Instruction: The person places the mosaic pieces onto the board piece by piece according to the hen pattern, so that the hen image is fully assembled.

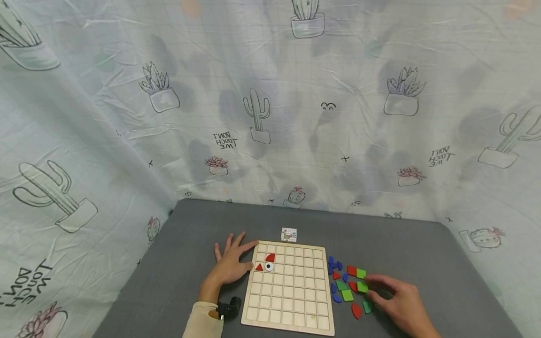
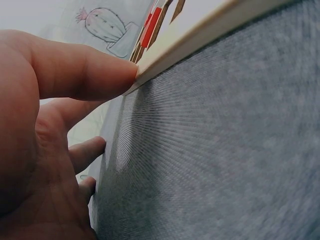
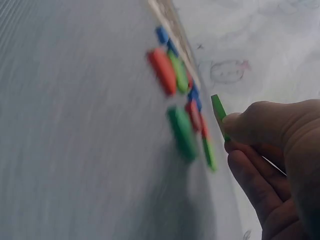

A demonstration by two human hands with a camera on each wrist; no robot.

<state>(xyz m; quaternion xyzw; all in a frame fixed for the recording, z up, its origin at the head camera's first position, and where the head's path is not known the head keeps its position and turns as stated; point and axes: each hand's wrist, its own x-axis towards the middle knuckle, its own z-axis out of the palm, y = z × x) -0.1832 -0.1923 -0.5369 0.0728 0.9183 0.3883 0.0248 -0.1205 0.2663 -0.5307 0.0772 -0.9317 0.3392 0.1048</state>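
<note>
So, left hand spread wide, touching the board; right hand pinching a green tile off toward the right edge of the counter.

The patterned cloth carries lettering at far left, far right and near left: "DON'T TOUCH", above a short word, "ME" or "WE", I cannot tell which.

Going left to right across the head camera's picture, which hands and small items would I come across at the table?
Left hand → red triangle → eye-patterned disc → small printed card → red square → green square in the right hand's grip → right hand.
</note>
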